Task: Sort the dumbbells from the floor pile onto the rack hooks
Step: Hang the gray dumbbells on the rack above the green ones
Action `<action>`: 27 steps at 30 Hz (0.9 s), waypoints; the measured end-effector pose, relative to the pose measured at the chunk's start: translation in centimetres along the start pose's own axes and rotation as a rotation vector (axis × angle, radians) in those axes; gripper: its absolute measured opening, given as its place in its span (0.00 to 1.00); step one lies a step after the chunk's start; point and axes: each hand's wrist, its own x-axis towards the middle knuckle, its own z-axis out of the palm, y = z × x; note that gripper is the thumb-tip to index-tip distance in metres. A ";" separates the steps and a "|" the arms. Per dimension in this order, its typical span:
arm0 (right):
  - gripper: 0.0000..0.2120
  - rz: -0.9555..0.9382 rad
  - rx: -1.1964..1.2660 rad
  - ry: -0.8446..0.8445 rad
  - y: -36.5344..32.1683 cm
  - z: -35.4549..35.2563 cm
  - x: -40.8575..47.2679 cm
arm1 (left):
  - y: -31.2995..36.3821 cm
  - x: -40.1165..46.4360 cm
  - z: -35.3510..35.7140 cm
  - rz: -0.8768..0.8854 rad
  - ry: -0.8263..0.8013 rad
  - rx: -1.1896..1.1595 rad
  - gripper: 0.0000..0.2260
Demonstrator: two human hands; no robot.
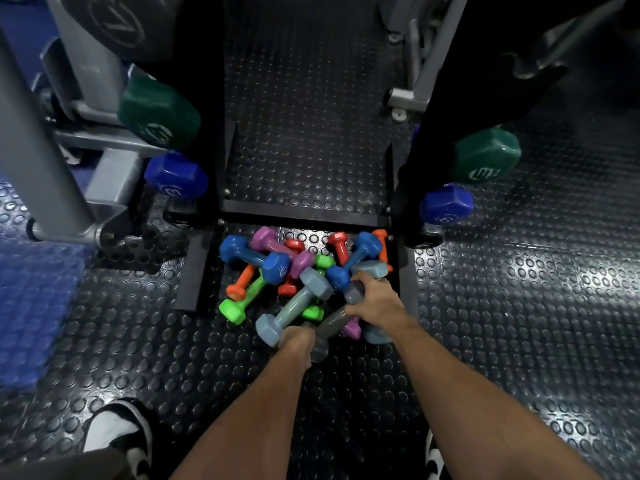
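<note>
Left hand [297, 337] and right hand [375, 299] each grasp grey dumbbell [337, 318] handle at near edge of dumbbell pile [298, 271]; rack [304, 213] just beyond hands.

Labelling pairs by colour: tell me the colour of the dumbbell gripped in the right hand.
Dark grey dumbbell, gripped by the right hand; head view.

Black studded rubber flooring [519, 306] across most of the frame. Blue studded mat [31, 306] at left edge. Grey metal machine frame [41, 161] in upper left — slanted post, bolted foot. Another grey frame foot [408, 98] at upper right. White-and-black shoes at bottom — one lower left [119, 434], one [434, 459] lower centre-right, partly hidden.
</note>
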 end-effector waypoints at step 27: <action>0.32 -0.038 0.530 0.267 0.0 -22.3 -16.9 | 12.4 -22.4 1.5 0.539 -0.284 -0.083 0.12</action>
